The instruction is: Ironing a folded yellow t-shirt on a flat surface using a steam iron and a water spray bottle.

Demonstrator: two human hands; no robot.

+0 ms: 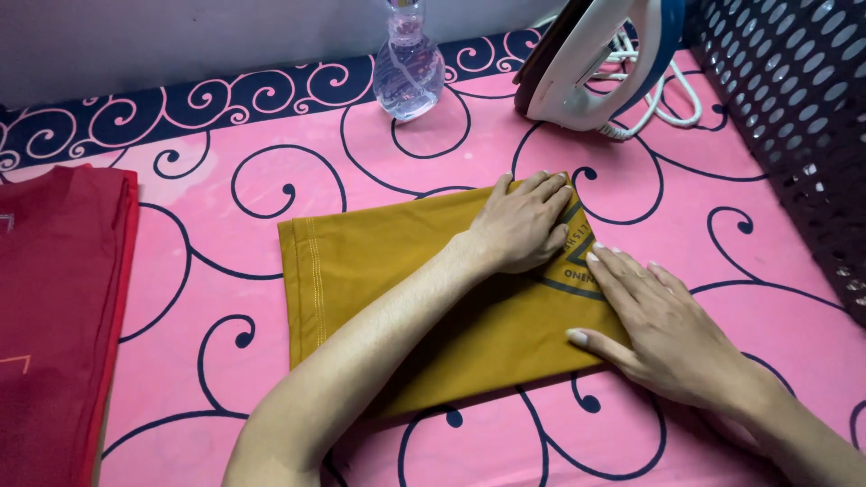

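While a person is leaning over a pink ironing surface [271, 149] patterned with dark swirls, both bare hands are pressing flat on a folded mustard-yellow shirt [379, 271] lying in the middle of it. The left hand [523, 221] is reaching across from the lower left, its forearm lying diagonally over the cloth, and its palm is resting on the shirt's upper right corner with fingers stretched out and together, not gripping anything. The right hand [663, 329] is coming in from the lower right and is lying open on the shirt's right edge, fingers extended toward the left hand and thumb spread along the lower hem; it too is grasping nothing, only holding the fabric down. Between the two hands, part of a dark printed design is showing on the cloth. The shirt is sitting folded into a rough rectangle, with stitched hems visible along its left side.

Well apart to the left, a stack of red cloth [59, 316] is lying at the edge of the surface. Toward the back, a clear plastic spray bottle [409, 72] is standing upright, and near it to the right a white and blue iron [586, 59] is standing on its heel with its white cord [672, 95] coiling behind. Along the right side, a dark basket [794, 117] with oval holes is standing.
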